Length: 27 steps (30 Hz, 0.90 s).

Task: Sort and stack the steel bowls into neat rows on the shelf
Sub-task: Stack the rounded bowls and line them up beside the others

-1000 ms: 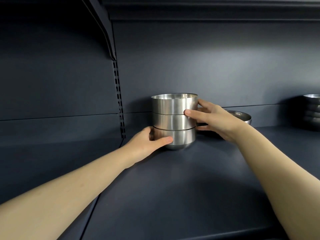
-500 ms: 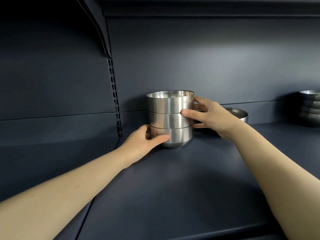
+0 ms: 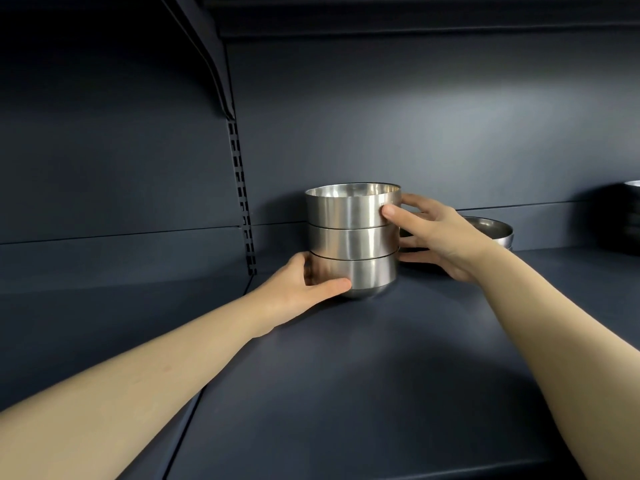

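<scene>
A stack of three steel bowls (image 3: pixel 353 237) stands upright on the dark shelf (image 3: pixel 346 375), near its back left corner. My left hand (image 3: pixel 304 285) wraps the bottom bowl from the left, thumb across its front. My right hand (image 3: pixel 436 237) holds the right side of the stack, thumb on the top bowl, fingers spread behind and beside the lower bowls. A single steel bowl (image 3: pixel 491 232) sits behind my right hand, partly hidden by it. Another stack of bowls (image 3: pixel 632 216) shows at the far right edge, cut off by the frame.
A slotted upright post (image 3: pixel 242 202) runs down the back panel just left of the stack. A bracket (image 3: pixel 211 57) carries an upper shelf overhead. A lower shelf section (image 3: pixel 86 323) lies to the left.
The stack and both hands sit slightly further left and lower in view. My right thumb has shifted up from the middle bowl's seam onto the top bowl.
</scene>
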### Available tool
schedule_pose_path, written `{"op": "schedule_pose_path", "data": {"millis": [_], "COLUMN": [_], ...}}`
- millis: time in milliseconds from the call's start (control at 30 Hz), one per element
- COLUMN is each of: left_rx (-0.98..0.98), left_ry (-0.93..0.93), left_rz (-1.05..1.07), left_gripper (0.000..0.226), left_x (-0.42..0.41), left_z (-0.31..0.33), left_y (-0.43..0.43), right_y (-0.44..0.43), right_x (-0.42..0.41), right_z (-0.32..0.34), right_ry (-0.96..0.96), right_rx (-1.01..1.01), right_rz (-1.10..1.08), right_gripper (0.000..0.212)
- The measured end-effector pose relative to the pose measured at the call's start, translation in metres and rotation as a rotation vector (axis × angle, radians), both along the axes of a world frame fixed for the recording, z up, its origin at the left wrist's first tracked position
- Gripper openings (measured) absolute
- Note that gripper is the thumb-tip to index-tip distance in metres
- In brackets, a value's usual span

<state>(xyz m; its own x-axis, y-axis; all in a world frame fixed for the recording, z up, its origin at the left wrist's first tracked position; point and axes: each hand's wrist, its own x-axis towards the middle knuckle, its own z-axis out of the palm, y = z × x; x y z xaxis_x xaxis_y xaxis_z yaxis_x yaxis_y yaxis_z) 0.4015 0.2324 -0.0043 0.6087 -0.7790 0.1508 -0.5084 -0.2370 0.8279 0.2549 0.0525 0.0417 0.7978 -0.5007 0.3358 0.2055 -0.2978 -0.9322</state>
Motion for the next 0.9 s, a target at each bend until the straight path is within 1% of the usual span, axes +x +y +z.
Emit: {"op": "schedule_pose_path", "data": {"millis": [33, 133, 167, 233, 267, 300, 367, 400, 433, 533, 633, 733, 833, 900], "left_rx": [-0.004, -0.019, -0.016, -0.021, -0.032, -0.045, -0.064, -0.077, -0.088, -0.146, -0.174, -0.178, -0.167, -0.152], "left_ry": [-0.002, -0.018, -0.024, -0.033, -0.032, -0.034, -0.036, -0.035, -0.033, -0.011, -0.013, -0.026, -0.034, -0.047], "left_rz": [0.004, 0.027, 0.026, 0.021, 0.029, 0.038, 0.045, 0.053, 0.063, 0.109, 0.176, 0.262, 0.345, 0.404], "left_gripper": [0.067, 0.064, 0.065, 0.077, 0.082, 0.078, 0.052, 0.045, 0.046, 0.07, 0.068, 0.076, 0.074, 0.091], "left_x": [-0.001, -0.006, -0.008, -0.01, -0.011, -0.01, -0.01, -0.008, -0.005, 0.004, 0.015, 0.028, 0.04, 0.048], "left_z": [0.001, 0.007, 0.01, 0.018, 0.023, 0.027, 0.035, 0.038, 0.04, 0.04, 0.042, 0.044, 0.045, 0.045], "left_y": [0.001, 0.007, 0.011, 0.028, 0.04, 0.054, 0.089, 0.108, 0.129, 0.199, 0.28, 0.364, 0.445, 0.493], "right_y": [0.001, 0.014, 0.018, 0.032, 0.042, 0.054, 0.083, 0.1, 0.118, 0.181, 0.255, 0.333, 0.407, 0.45], "right_x": [0.0, -0.005, -0.007, -0.01, -0.01, -0.01, -0.005, -0.002, 0.004, 0.024, 0.05, 0.077, 0.105, 0.124], "right_z": [0.0, 0.003, 0.004, 0.01, 0.014, 0.018, 0.025, 0.029, 0.033, 0.043, 0.05, 0.052, 0.048, 0.043], "right_ry": [-0.001, -0.037, -0.043, -0.053, -0.066, -0.089, -0.112, -0.113, -0.109, -0.082, -0.072, -0.071, -0.082, -0.078], "right_rx": [0.013, 0.051, 0.058, 0.06, 0.06, 0.058, 0.041, 0.022, 0.001, -0.033, -0.04, -0.036, -0.027, -0.027], "right_rz": [-0.003, 0.0, -0.008, -0.026, -0.024, -0.007, 0.028, 0.048, 0.068, 0.117, 0.175, 0.26, 0.336, 0.382], "right_gripper": [0.079, 0.051, 0.053, 0.074, 0.078, 0.077, 0.073, 0.075, 0.079, 0.09, 0.099, 0.087, 0.077, 0.08]}}
